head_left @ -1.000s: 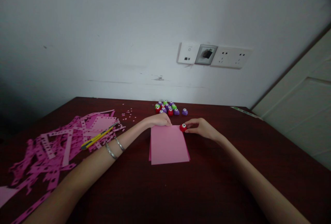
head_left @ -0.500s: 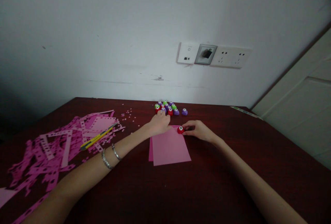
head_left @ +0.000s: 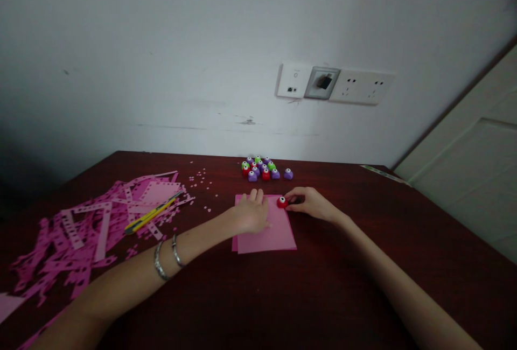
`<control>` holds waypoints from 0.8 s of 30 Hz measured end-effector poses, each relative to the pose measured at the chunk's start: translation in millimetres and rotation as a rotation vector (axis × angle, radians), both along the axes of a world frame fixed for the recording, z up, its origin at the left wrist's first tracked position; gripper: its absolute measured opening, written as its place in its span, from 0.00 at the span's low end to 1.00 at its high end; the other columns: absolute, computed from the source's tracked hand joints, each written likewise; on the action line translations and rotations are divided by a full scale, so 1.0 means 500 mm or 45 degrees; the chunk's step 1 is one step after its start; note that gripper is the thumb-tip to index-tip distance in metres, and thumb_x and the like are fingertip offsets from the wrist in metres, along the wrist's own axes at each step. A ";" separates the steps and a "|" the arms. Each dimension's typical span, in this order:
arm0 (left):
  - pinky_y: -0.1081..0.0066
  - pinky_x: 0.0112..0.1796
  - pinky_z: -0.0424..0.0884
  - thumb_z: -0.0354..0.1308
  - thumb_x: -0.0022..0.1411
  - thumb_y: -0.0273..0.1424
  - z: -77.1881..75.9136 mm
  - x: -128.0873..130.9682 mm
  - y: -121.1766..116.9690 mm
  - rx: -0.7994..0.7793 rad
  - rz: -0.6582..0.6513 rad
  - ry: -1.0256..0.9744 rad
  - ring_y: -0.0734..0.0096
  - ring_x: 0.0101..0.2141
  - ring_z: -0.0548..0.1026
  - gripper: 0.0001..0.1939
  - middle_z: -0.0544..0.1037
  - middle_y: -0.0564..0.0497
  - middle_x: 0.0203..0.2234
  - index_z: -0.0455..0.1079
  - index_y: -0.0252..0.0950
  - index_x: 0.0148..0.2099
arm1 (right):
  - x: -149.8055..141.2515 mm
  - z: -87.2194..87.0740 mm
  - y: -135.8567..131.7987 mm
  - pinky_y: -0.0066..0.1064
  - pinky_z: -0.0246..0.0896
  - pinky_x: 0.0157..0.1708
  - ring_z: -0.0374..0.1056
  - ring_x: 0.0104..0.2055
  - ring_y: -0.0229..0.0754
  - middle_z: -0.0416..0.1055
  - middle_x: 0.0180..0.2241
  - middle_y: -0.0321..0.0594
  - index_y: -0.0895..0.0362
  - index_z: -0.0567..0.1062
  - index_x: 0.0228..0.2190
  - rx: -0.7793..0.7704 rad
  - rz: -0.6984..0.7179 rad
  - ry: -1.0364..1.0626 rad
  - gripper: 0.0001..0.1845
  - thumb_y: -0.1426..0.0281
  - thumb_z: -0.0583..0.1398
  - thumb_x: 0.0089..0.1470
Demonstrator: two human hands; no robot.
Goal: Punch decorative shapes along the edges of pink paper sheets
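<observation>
Two overlapping square sheets of pink paper (head_left: 278, 234) lie on the table, the paler one on top. My left hand (head_left: 252, 214), with bracelets on its wrist, rests flat on the upper sheet with its fingers stretched toward the far edge. A small red craft punch (head_left: 281, 202) sits at the sheets' far right corner, and my right hand (head_left: 310, 203) grips it from the right between thumb and fingers. Whether paper is inside the punch cannot be made out. Just beyond the sheets stand several more small punches (head_left: 265, 175) in red, purple and green.
A heap of punched pink paper strips (head_left: 105, 226) covers the left of the dark red table (head_left: 258, 296). On it lies a yellow utility knife (head_left: 153, 213). Tiny paper cut-outs (head_left: 197, 179) are scattered nearby. The wall with its sockets (head_left: 359, 87) rises behind.
My left hand has drawn back from the group of punches and spread out over the paper. The near edge of the upper sheet has shifted slightly away. My right hand keeps its grip on the red punch.
</observation>
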State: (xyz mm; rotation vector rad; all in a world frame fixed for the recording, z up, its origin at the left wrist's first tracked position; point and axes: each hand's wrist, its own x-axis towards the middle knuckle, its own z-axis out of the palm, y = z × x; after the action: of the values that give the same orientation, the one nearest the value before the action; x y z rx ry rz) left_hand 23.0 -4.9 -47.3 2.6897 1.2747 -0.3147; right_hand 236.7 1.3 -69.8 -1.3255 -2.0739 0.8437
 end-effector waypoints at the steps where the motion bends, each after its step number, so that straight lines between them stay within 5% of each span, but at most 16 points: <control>1: 0.46 0.52 0.51 0.45 0.60 0.43 -0.005 0.001 -0.006 -0.008 -0.001 -0.003 0.39 0.59 0.45 0.36 0.45 0.30 0.62 0.48 0.24 0.63 | 0.000 -0.001 0.001 0.33 0.63 0.37 0.69 0.35 0.41 0.75 0.33 0.39 0.57 0.78 0.35 0.000 0.003 0.003 0.12 0.68 0.64 0.44; 9: 0.49 0.56 0.42 0.38 0.61 0.50 -0.050 -0.014 -0.040 -0.133 -0.069 -0.129 0.42 0.61 0.34 0.43 0.38 0.31 0.62 0.39 0.19 0.64 | 0.002 -0.005 0.002 0.32 0.63 0.37 0.69 0.35 0.40 0.75 0.33 0.39 0.57 0.78 0.34 0.004 0.015 0.022 0.11 0.68 0.64 0.44; 24: 0.52 0.57 0.42 0.37 0.61 0.52 -0.037 -0.040 -0.034 -0.168 -0.142 -0.143 0.46 0.62 0.35 0.43 0.38 0.33 0.62 0.39 0.22 0.65 | -0.004 -0.005 0.001 0.33 0.63 0.36 0.68 0.35 0.41 0.75 0.34 0.39 0.56 0.78 0.35 0.022 -0.003 0.012 0.12 0.69 0.64 0.44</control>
State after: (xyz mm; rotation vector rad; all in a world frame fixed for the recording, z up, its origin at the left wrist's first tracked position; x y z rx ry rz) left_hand 2.8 -21.7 -65.8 2.6308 1.0382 -0.2472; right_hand 234.8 1.6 -72.2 -1.3116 -2.0677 0.8277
